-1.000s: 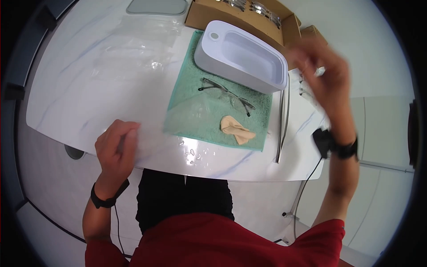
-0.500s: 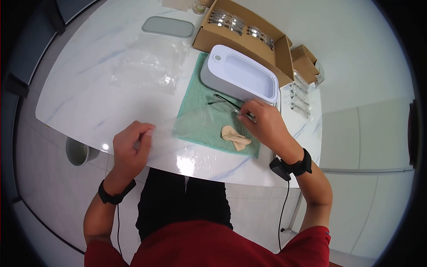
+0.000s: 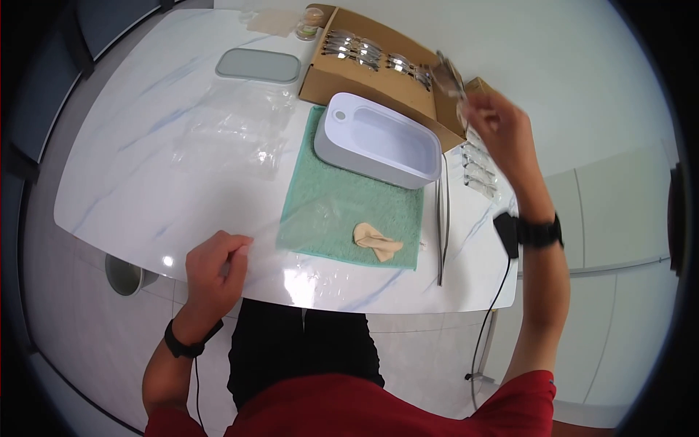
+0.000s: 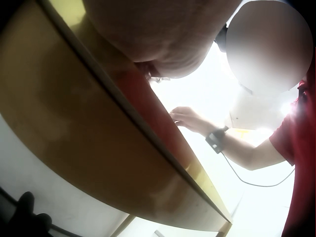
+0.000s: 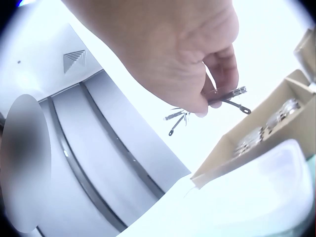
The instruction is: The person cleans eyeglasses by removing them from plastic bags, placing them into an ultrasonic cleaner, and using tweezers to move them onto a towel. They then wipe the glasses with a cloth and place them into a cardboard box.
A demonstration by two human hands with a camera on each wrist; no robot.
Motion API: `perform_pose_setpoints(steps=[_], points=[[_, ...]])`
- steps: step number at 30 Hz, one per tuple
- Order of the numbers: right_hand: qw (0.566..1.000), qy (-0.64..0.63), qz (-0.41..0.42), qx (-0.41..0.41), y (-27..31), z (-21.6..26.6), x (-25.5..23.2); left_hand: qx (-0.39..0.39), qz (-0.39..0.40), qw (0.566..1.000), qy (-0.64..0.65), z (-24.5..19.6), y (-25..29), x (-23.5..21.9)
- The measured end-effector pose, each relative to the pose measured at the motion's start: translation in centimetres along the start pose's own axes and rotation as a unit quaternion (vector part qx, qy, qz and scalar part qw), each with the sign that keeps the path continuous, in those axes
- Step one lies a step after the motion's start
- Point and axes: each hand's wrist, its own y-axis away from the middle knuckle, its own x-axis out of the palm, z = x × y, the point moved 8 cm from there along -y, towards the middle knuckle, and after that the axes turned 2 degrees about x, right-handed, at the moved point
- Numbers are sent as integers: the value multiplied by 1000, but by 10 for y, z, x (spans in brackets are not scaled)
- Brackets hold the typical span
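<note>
My right hand (image 3: 502, 131) is raised past the far right of the towel, pinching a pair of glasses (image 3: 448, 76) by its fingertips. In the right wrist view, the dark temple arms of those glasses (image 5: 232, 101) stick out on both sides of the fingers. Low over the table's front left, my left hand (image 3: 217, 268) pinches the edge of a clear plastic bag (image 3: 313, 222), which spreads over the green towel (image 3: 349, 207). A crumpled beige cloth (image 3: 376, 240) lies on the towel, in front of a white ultrasonic-cleaner-like tub (image 3: 378, 138).
Behind the tub, a cardboard box (image 3: 415, 98) holds several pairs of glasses. Bagged items (image 3: 477, 171) lie to its right. Loose clear bags (image 3: 240, 124) and a grey lid (image 3: 258, 65) occupy the left side. Thin dark strips (image 3: 441, 233) lie beside the towel.
The glasses lay on the towel; my right hand took hold of them and lifted them up and to the far right. My left hand stays at the front left with the plastic bag.
</note>
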Motion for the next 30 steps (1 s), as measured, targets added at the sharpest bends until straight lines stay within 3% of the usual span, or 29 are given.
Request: perform_pose_setpoints(steps=[4,7,10,19,30], points=[[995,88,28,-39,-68,-52,33,4,8,1000,-12,-2,-2,0],[980,168,103,-30,-100,-94,81,17,12,999,-27,-4,-3,-1],[964,168,205,27,-120,-130,118,35,16,999,-37,-4,-4,-1],[951,215,221,9,-159,-195,157,45,51,996,-50,-2,-3,3],[953,232,196,4,-166,-204,152,51,58,996,-49,-2,-3,3]])
